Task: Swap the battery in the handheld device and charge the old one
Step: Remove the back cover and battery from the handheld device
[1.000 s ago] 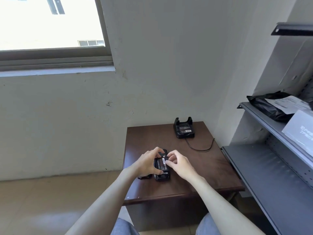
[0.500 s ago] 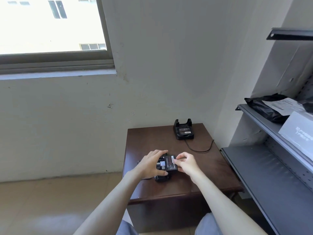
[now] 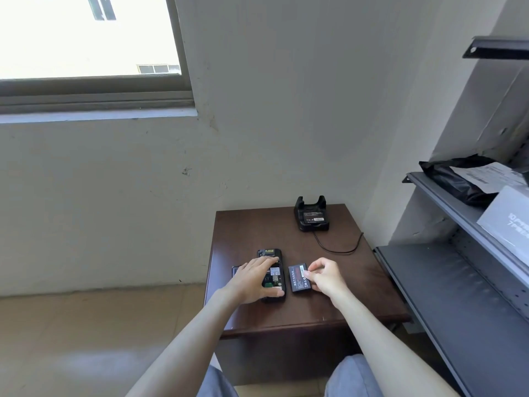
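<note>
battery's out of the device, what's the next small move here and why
Probably lift the battery, which the right hand pinches by its edge, and carry it back toward the charging cradle. It lies on the table beside the device, whose bay is open under the resting left hand. Whether the cradle's slot is free is hard to tell.

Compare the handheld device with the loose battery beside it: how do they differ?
The handheld device is longer; the battery is shorter. The device's back is open, insides showing; the battery is a sealed, labelled slab. The left hand rests on the device; the right hand pinches the battery's edge. Both are black.
</note>
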